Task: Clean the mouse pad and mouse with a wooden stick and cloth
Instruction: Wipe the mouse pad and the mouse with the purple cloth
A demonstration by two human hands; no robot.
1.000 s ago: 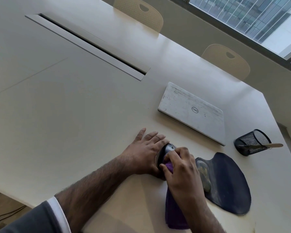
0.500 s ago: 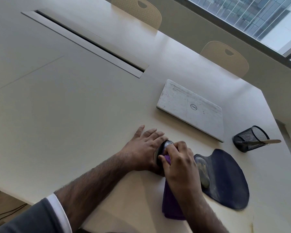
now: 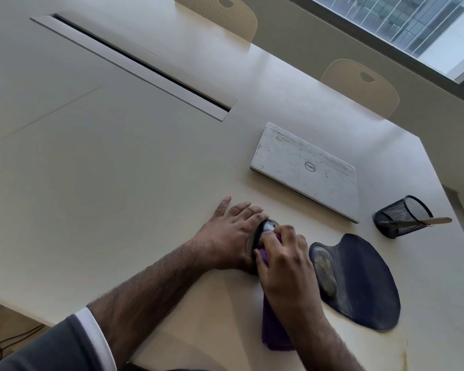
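Since a second ago, only a small slide of the right hand [image 3: 284,261] and its cloth [image 3: 275,330] across the mouse [image 3: 265,227]; left hand [image 3: 231,236], mouse and pad [image 3: 364,285] in the same spots on the table [image 3: 118,170]. Mouse just left of the pad, dark, mostly covered, only its upper end showing between the two hands. Right hand curled over it from the pad's side, fingers bent and gripping the purple cloth, pressing the bunched top of the cloth onto the mouse; rest of the cloth trailing toward the near table edge under the wrist, left of the pad. Left hand on the mouse's far side from the pad, fingers stretched out nearly straight and flat on the table, inner edge of the hand against the mouse, nothing clasped as far as visible, thumb hidden. Grey sleeve [image 3: 65,344] with white cuff on that arm. Pad dark blue, flat, with a smudged wrist cushion [image 3: 324,271] along its left edge. Beyond the pad's right end, a black mesh cup [image 3: 397,218] tipped on its side, stick [image 3: 437,220] poking out of its mouth. Beyond the pad, a shut white laptop [image 3: 306,170], scuffed. Farther beyond and left of the pad, a long slot [image 3: 134,60] in the tabletop; two beige chairs [image 3: 364,87] at the far edge.
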